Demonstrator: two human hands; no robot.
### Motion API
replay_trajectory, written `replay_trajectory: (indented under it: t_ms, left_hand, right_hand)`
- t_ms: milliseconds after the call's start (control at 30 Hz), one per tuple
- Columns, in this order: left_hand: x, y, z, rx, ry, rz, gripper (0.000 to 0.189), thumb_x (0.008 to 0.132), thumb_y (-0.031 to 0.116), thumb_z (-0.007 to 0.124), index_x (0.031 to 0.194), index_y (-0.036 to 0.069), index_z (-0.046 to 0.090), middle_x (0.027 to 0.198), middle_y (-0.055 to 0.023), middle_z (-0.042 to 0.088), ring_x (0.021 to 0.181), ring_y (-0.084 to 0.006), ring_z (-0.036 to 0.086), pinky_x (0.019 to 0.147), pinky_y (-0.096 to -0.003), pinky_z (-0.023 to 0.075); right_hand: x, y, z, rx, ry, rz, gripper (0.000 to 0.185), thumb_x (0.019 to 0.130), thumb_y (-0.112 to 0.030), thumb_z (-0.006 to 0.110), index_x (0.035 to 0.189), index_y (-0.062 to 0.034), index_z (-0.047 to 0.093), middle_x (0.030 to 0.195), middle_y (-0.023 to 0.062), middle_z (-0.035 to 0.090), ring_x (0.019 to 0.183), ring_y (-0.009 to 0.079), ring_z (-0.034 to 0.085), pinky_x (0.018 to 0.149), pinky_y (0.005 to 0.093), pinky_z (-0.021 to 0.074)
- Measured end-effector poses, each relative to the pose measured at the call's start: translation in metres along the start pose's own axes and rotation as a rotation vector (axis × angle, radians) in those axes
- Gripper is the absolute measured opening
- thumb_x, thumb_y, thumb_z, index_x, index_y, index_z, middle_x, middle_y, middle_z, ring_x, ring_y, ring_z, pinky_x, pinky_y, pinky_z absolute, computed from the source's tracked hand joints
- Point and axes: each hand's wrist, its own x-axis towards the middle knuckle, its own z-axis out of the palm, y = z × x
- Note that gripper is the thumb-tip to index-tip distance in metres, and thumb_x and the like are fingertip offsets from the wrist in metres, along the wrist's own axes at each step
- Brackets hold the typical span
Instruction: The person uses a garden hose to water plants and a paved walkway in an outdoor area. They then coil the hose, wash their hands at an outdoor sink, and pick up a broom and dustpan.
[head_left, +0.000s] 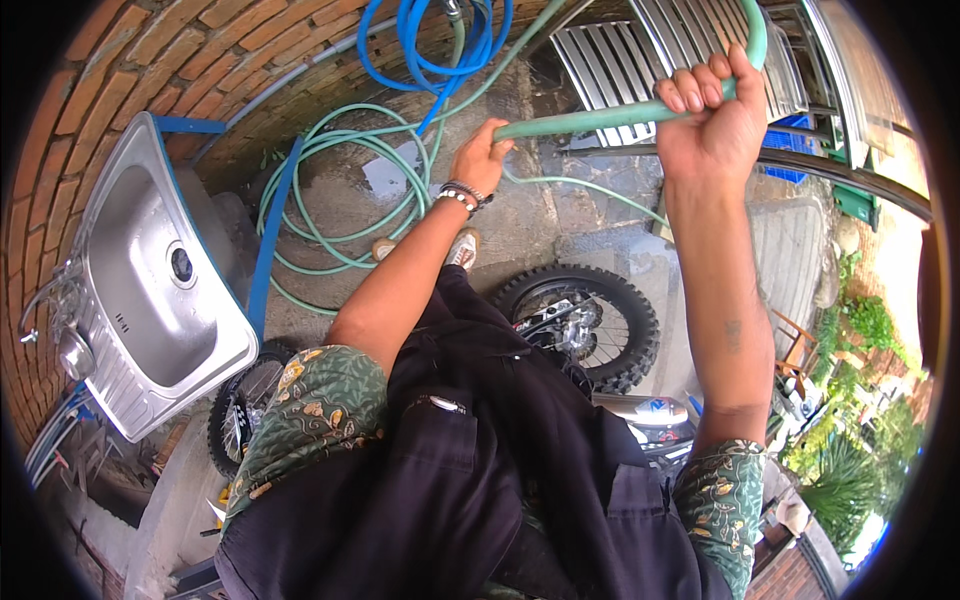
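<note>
A light green garden hose (592, 120) is stretched between my two hands. My left hand (478, 159), with beaded bracelets at the wrist, closes around it at the middle of the view. Farther right and higher, my right hand (709, 112) is wrapped around the same hose, which curves up past my fingers to the top edge. Below and left of my left hand, loose loops of green hose (337, 139) lie on the wet concrete. A coiled blue hose (435, 71) hangs near the brick wall at the top.
A stainless steel sink (150, 247) on a blue frame stands at the left. A knobby motorcycle tyre (645, 330) is beside my legs, with a second wheel (217, 427) at lower left. Slatted metal (600, 67), a blue crate (784, 161) and a dark bar (847, 176) are at upper right.
</note>
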Motion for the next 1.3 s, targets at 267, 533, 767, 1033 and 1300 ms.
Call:
replay_trajectory:
  t_ms: [267,533,767,1033,1300]
  left_hand:
    - [-0.010,0.031,-0.180,0.562,0.305,0.109,0.018,0.087,0.016,0.058,0.104,0.014,0.054,0.103,-0.0072,0.060,0.090,-0.0322,0.060,0.071,-0.0403,0.0480]
    - [0.008,0.065,-0.260,0.793,0.326,0.236,0.014,0.084,0.010,0.058,0.098,0.013,0.060,0.099,-0.0058,0.061,0.097,-0.0301,0.056,0.077,-0.0406,0.0471]
    - [-0.035,0.017,-0.241,0.594,0.077,0.096,0.031,0.062,-0.008,0.070,0.087,0.011,0.068,0.092,-0.0057,0.064,0.104,-0.0275,0.056,0.087,-0.0381,0.0477]
    - [-0.115,-0.036,-0.198,0.701,0.035,-0.259,0.025,0.065,-0.002,0.068,0.085,0.012,0.069,0.093,-0.0056,0.064,0.102,-0.0265,0.058,0.084,-0.0388,0.0505]
    - [-0.159,-0.043,-0.103,0.758,0.147,-0.449,0.019,0.065,0.001,0.065,0.078,0.015,0.068,0.093,-0.0036,0.062,0.098,-0.0231,0.060,0.077,-0.0377,0.0534]
  right_hand:
    - [-0.038,0.050,-0.043,0.208,0.094,0.233,0.024,0.098,-0.023,0.040,0.083,-0.0046,0.042,0.072,0.0051,0.042,0.074,0.0203,0.049,0.094,0.0486,0.0445]
    - [-0.046,0.115,-0.071,0.367,0.250,0.498,0.029,0.100,-0.024,0.033,0.086,0.0002,0.042,0.073,0.0068,0.041,0.074,0.0217,0.048,0.092,0.0479,0.0464]
    - [-0.067,0.190,-0.153,0.163,0.419,0.711,0.023,0.100,-0.021,0.032,0.087,-0.0038,0.036,0.069,0.0062,0.040,0.065,0.0213,0.048,0.072,0.0405,0.0497]
    - [-0.045,0.230,-0.207,-0.527,0.463,0.855,0.021,0.090,-0.008,0.046,0.105,0.0052,0.039,0.079,0.0151,0.048,0.063,0.0276,0.058,0.062,0.0439,0.0571]
    - [0.055,0.254,-0.297,-1.257,0.604,0.688,0.026,0.082,-0.010,0.047,0.102,0.0072,0.047,0.075,0.0170,0.057,0.056,0.0284,0.061,0.046,0.0397,0.0528]
